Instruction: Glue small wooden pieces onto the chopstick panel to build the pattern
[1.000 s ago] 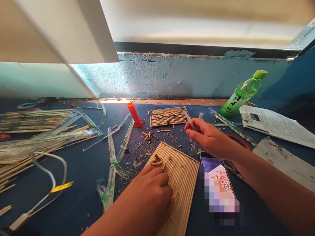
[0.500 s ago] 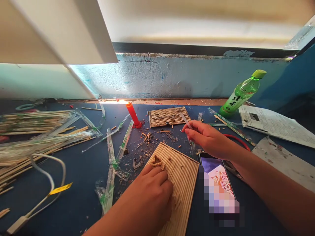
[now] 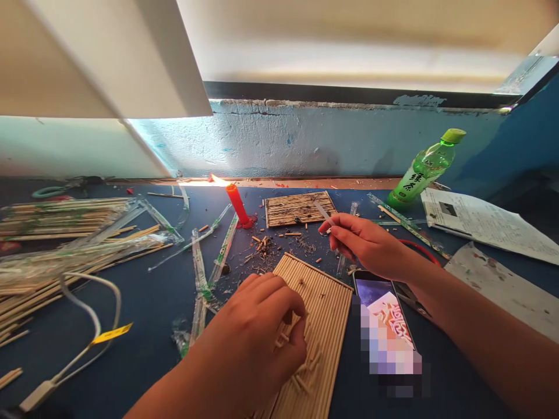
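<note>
My right hand (image 3: 360, 235) pinches a translucent glue stick (image 3: 322, 208), its tip pointing up and left over the far stick panel (image 3: 279, 212). That small panel is made of thin sticks with dark spots. My left hand (image 3: 266, 326) is curled over the nearer panel of pale wooden sticks (image 3: 325, 311), thumb and forefinger drawn together; what lies between them is hidden. Short stick pieces (image 3: 308, 369) lie loose on this panel beside the left thumb. A red candle (image 3: 236, 203) burns upright beyond the hands, its flame leaning left.
Wooden skewers in plastic wrapping (image 3: 65, 224) and a white cable (image 3: 94, 311) lie left. Torn plastic strips (image 3: 198, 262) and crumbs are scattered centrally. A phone (image 3: 384, 317) rests under my right forearm. Rightward are a green tea bottle (image 3: 425, 171) and papers (image 3: 493, 221).
My left hand has lifted and opened its curl slightly, uncovering loose stick pieces; the small ring of pieces by its fingers is now out of sight. The right hand moved slightly left.
</note>
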### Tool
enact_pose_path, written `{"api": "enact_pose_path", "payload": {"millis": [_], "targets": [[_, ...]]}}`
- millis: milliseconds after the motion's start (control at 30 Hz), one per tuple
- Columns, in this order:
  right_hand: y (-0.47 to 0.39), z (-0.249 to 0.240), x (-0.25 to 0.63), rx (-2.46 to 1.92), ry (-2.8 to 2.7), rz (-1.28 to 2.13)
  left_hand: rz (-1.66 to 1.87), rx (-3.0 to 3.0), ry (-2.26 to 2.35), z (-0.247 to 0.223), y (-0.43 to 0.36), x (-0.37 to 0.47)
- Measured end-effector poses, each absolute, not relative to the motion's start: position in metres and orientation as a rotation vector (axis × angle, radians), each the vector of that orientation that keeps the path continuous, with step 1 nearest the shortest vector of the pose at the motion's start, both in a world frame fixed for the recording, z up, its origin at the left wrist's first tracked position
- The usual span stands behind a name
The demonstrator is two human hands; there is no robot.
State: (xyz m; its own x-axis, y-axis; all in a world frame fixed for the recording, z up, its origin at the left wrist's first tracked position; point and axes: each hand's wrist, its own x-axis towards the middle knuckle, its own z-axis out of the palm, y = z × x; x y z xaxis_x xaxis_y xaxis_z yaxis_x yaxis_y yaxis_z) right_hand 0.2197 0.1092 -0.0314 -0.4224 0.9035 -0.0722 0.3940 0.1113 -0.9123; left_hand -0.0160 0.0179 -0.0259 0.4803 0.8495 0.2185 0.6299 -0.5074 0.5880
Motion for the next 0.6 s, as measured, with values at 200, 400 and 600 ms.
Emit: {"api": "enact_pose_path", "payload": {"millis": [200, 400, 600], "targets": [[0.112, -0.031, 0.218, -1.293, -1.963, 1.092, 0.817, 2.061, 1.493, -0.022, 0.022, -0.025], [0.143, -0.013, 0.187, -1.253, -2.199, 0.763, 1.033, 1.644, 1.536, -0.026, 0.032, -0.038], [0.176, -0.012, 0.135, -1.194, -2.396, 0.401, 1.081, 1.504, 1.450, -0.030, 0.040, -0.039]]}}
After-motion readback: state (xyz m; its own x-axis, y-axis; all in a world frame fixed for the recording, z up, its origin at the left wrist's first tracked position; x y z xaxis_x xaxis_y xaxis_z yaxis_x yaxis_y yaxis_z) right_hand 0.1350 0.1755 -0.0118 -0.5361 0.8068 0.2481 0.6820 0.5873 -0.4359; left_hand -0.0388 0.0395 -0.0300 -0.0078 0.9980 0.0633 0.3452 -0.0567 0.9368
